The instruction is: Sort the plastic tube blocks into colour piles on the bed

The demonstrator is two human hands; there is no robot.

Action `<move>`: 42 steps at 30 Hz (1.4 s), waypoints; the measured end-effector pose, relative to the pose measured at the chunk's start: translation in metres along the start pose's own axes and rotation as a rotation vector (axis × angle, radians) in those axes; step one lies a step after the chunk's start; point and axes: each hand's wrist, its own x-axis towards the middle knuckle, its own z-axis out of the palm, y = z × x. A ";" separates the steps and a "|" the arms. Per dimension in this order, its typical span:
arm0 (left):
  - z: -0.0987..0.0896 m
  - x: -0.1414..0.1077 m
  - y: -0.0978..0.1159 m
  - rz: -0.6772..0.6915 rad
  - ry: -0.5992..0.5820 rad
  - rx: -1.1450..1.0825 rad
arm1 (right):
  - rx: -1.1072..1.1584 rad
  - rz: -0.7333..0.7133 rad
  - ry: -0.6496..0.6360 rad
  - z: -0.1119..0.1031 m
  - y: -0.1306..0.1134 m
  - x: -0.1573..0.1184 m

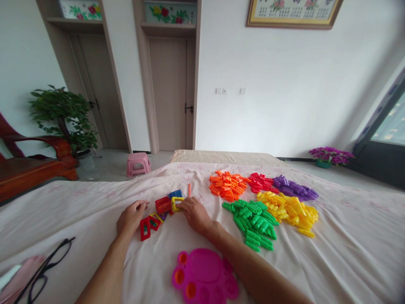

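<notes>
My right hand (196, 213) has its fingers closed on the edge of a yellow square plastic frame (177, 204). Left of it, a stack of red plastic pieces (163, 204) and a blue stack (175, 194) lie side by side. Nearer me, a red frame with an opening (145, 228) and a few red, yellow and purple frames (155, 221) lie loosely in a row. My left hand (130, 217) rests on the cloth left of these frames, fingers loosely bent and slightly apart, with nothing visible in them. A thin orange stick (189, 189) stands out beyond my right hand.
Heaps of orange (228, 185), red (261, 183), purple (294, 188), yellow (289, 207) and green (253, 219) plastic pieces lie to the right. A pink paw-shaped palette (205, 265) lies in front, partly behind my right forearm. Black glasses (47, 267) lie at the left on the cloth.
</notes>
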 end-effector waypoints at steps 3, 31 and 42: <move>-0.001 -0.001 0.001 -0.009 0.002 0.006 | 0.109 0.012 0.001 0.005 0.006 0.002; 0.002 0.002 -0.003 0.001 0.009 -0.012 | 0.166 0.355 -0.586 -0.079 -0.007 -0.036; 0.002 0.007 -0.012 0.010 -0.010 0.001 | 0.204 0.362 -0.704 -0.082 -0.024 -0.080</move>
